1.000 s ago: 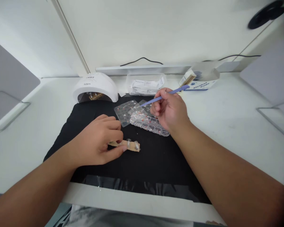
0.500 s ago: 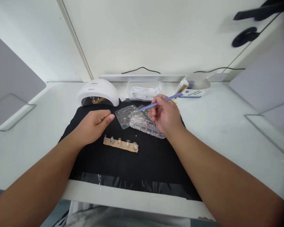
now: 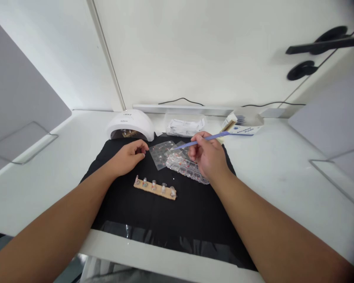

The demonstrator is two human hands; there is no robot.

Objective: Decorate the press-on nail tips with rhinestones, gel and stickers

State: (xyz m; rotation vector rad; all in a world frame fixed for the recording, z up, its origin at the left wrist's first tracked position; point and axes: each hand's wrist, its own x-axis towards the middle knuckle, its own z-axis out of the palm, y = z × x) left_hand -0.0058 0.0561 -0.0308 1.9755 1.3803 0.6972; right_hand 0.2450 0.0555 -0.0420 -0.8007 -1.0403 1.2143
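Note:
My right hand (image 3: 208, 155) grips slim purple tweezers (image 3: 208, 139), their pale tip over the clear sticker sheets (image 3: 162, 154) dotted with small red and white shapes. Under that hand lies a clear compartment case (image 3: 185, 169) of tiny decorations, partly hidden by the hand. My left hand (image 3: 129, 157) rests on the black mat (image 3: 153, 220), thumb and forefinger apart, fingertips by the left edge of the sheets. In front of both hands, a wooden strip (image 3: 155, 190) carries several clear false nails (image 3: 153, 184), some with red and white decoration.
Behind the mat stands a white nail lamp (image 3: 131, 124) with another strip inside. A clear container (image 3: 184, 125) with white packets is at the back. Farther right sits an alcohol pad box (image 3: 244, 125). Wire stands (image 3: 38, 143) flank the white table (image 3: 271, 169).
The fingers of my left hand have loosened from a closed curl, and thumb and forefinger now part. My right hand keeps the tweezers over the sheets. The whole view has shifted slightly.

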